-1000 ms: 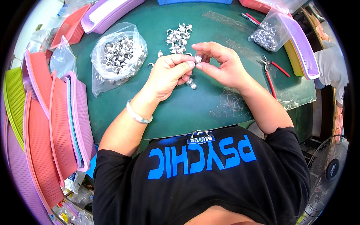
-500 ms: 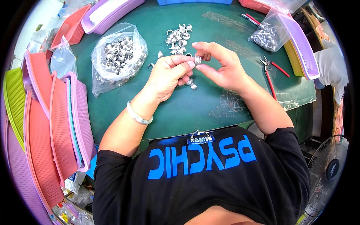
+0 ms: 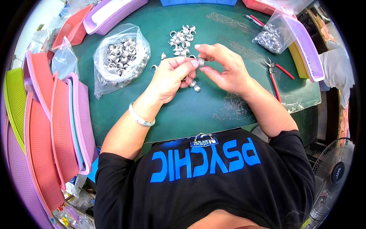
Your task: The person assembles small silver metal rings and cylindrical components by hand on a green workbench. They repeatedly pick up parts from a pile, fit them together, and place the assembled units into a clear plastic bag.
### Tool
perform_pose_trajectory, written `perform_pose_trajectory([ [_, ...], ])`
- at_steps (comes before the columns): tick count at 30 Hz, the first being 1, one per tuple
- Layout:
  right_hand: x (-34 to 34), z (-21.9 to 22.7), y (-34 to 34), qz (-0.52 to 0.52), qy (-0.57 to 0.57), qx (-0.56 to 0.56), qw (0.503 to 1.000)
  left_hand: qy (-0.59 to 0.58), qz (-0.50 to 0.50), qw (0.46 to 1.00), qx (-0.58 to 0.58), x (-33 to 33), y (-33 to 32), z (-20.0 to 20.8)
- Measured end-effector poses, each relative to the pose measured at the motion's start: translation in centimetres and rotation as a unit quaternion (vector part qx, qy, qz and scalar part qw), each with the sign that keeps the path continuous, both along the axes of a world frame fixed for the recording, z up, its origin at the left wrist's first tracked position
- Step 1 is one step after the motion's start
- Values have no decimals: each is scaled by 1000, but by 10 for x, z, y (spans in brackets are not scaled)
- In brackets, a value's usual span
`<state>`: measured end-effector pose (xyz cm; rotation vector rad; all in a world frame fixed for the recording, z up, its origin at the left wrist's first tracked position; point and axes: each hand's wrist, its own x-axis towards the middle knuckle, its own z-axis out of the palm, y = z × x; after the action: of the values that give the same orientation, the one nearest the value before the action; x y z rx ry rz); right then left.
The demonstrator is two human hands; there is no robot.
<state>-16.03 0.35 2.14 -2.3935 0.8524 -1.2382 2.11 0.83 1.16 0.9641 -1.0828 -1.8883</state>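
My left hand point(image 3: 172, 76) is closed, its thumb and forefinger pinching a silver ridged ring point(image 3: 201, 63) above the table. From the other side, my right hand point(image 3: 228, 68) curves round the same ring. Its thumb and a bent finger lie at the ring's edges, while the forefinger stretches out above. Beyond my hands is a loose pile of silver open rings point(image 3: 182, 37). A couple more silver rings point(image 3: 195, 86) lie just below my left fingers, partly hidden by them. An open clear plastic bag point(image 3: 100, 78) full of similar rings stands to the left.
Red-handled pliers point(image 3: 271, 70) lie on the green table point(image 3: 175, 122) at right. Behind them are another clear bag of rings point(image 3: 270, 40) and a purple basket point(image 3: 305, 49). Stacked plastic baskets point(image 3: 63, 129) line the left side. A fan point(image 3: 335, 171) stands at lower right.
Almost nothing differs. My fingers have shifted very slightly around the ring, which stays in the same place.
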Motion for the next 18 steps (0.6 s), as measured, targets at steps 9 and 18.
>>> perform_pose_trajectory([
  [9, 1, 0, 0, 9, -3, 7, 1000, -21, -7, 999, -23, -1, 2, 3],
  [18, 1, 1, 0, 21, -20, 16, 999, -39, 2, 994, -103, -2, 3, 5],
])
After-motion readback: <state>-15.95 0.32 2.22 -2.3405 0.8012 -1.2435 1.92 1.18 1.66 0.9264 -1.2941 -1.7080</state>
